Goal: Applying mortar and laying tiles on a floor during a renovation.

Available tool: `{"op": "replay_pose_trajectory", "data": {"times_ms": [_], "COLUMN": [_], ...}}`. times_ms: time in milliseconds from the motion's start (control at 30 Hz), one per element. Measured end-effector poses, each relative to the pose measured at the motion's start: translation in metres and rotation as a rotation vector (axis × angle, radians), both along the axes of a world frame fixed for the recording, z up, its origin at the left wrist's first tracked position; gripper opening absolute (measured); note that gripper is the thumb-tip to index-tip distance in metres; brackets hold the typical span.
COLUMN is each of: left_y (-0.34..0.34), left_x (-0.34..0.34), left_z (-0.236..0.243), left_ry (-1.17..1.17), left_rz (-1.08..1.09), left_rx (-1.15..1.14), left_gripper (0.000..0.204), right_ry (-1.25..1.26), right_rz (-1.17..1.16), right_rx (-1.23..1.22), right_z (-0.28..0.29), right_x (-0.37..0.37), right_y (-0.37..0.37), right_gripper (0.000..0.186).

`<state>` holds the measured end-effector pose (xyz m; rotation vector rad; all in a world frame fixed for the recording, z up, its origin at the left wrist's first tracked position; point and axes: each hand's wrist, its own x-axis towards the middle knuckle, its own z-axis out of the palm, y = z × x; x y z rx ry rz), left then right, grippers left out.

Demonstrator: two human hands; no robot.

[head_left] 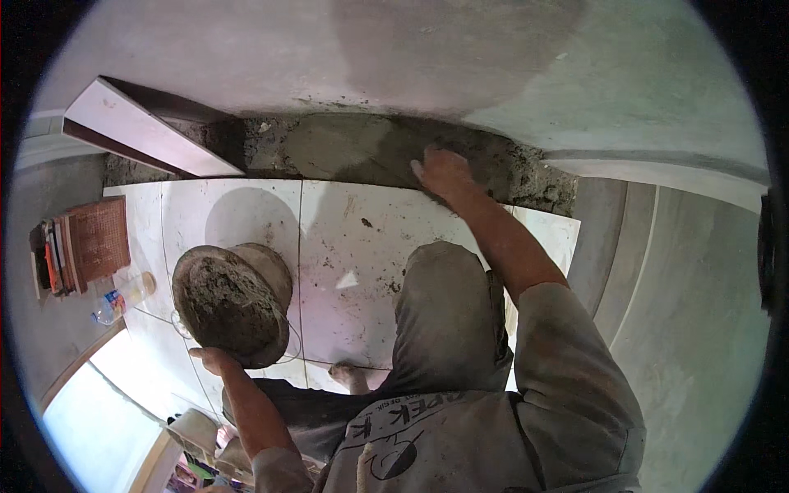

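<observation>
A bucket (273, 263) of grey mortar (226, 300) stands tilted on white floor tiles, its mouth toward me. My left hand (215, 360) is closed on the bucket's near rim. My right hand (445, 172) reaches over a strip of wet mortar (341, 146) along the foot of the wall. Its fingers are curled downward; whatever they hold, if anything, is hidden beneath the hand. Part of the strip is smooth, while its right end (542, 177) looks rough and crumbly.
A long white tile piece (148, 127) leans at the strip's left end. On the left are a brown plastic crate (100, 238) and a plastic bottle (123, 297). Mortar crumbs dot the floor tiles (345, 246). My bent knee (448, 271) is close to the strip.
</observation>
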<state>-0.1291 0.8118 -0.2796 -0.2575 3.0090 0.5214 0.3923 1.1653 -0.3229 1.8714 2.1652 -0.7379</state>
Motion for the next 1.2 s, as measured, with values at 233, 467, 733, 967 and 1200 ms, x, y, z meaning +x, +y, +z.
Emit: {"op": "replay_pose_trajectory", "data": {"times_ms": [233, 467, 733, 967, 1200], "left_y": [0.02, 0.02, 0.021, 0.023, 0.026], "left_x": [0.024, 0.024, 0.027, 0.031, 0.031], "left_z": [0.021, 0.023, 0.026, 0.029, 0.03], "left_ry": [-0.062, -0.084, -0.148, -0.149, -0.132], "left_rz": [0.091, 0.045, 0.007, -0.062, -0.017], "left_rx": [0.171, 0.239, 0.316, 0.411, 0.309], "left_gripper": [0.096, 0.098, 0.09, 0.087, 0.085], "right_ry": [-0.103, -0.231, 0.043, 0.059, 0.202], "right_rz": [-0.265, -0.514, -0.828, -0.807, -0.64], "right_rx": [-0.026, 0.021, 0.192, 0.143, 0.094], "right_z": [0.018, 0.006, -0.038, -0.116, -0.074], "right_x": [0.116, 0.178, 0.168, 0.065, -0.049], "right_y": [-0.048, -0.096, -0.111, -0.081, -0.079], "right_gripper": [0.055, 0.049, 0.054, 0.052, 0.036]}}
